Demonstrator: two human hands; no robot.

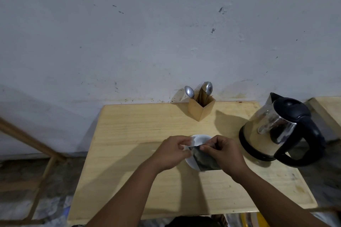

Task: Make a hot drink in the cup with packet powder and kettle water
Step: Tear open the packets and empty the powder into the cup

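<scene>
Glossy dark packet (204, 160) between hands

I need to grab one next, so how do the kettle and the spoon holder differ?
The kettle is shiny metal with a black lid, handle and base; the holder is plain wood. The kettle is rounded and closed; the holder is a square box, open on top, with spoons and forks standing in it. The kettle is much larger and stands at the right; the holder stands by the wall. Both rest upright on the table.

Bench (129, 134) pale yellow wood grain. Cup (200, 139) white. Packet (204, 160) dark, maybe grey-black, blurred. Kettle (280, 131) shiny steel, black lid/handle/base. Cutlery holder (200, 111) tan wood. Wall (147, 33) grey-white, speckled.
</scene>
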